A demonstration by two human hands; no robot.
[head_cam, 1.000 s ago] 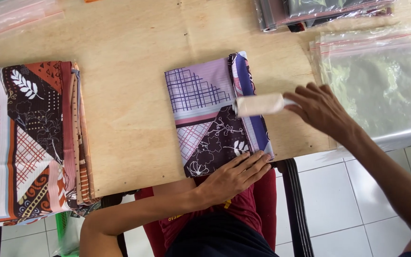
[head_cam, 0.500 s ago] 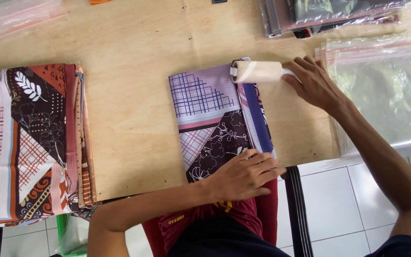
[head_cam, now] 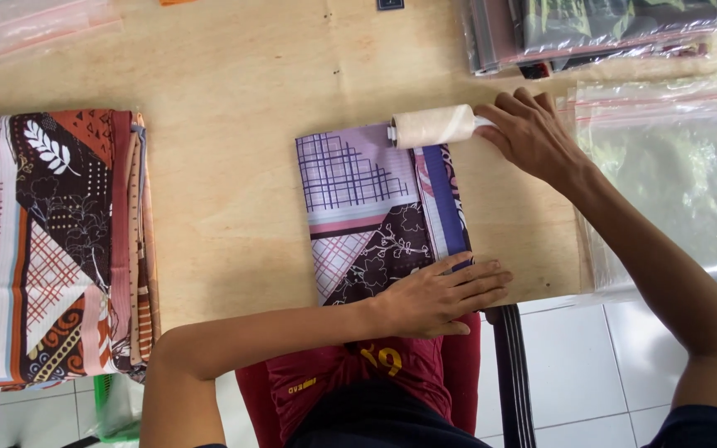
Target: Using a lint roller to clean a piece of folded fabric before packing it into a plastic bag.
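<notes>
The right hand [head_cam: 533, 133] is gripping the handle of a pale lint roller [head_cam: 433, 126], fingers curled around it, and the roller is lying across the far edge of a folded patterned cloth [head_cam: 379, 211] on the wooden bench [head_cam: 234, 166]. The left hand [head_cam: 441, 294] is pressing flat, fingers spread, on the cloth's near edge, holding nothing. A stack of folded cloths [head_cam: 43, 249] is lying well to the left, and clear plastic bags [head_cam: 674, 174] are lying to the right.

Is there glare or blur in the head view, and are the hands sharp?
Head view: even, soft daylight; white glare on the clear plastic bags at right; the left hand, right hand, lint roller and folded patterned cloth are sharp, with only faint shadows.
</notes>
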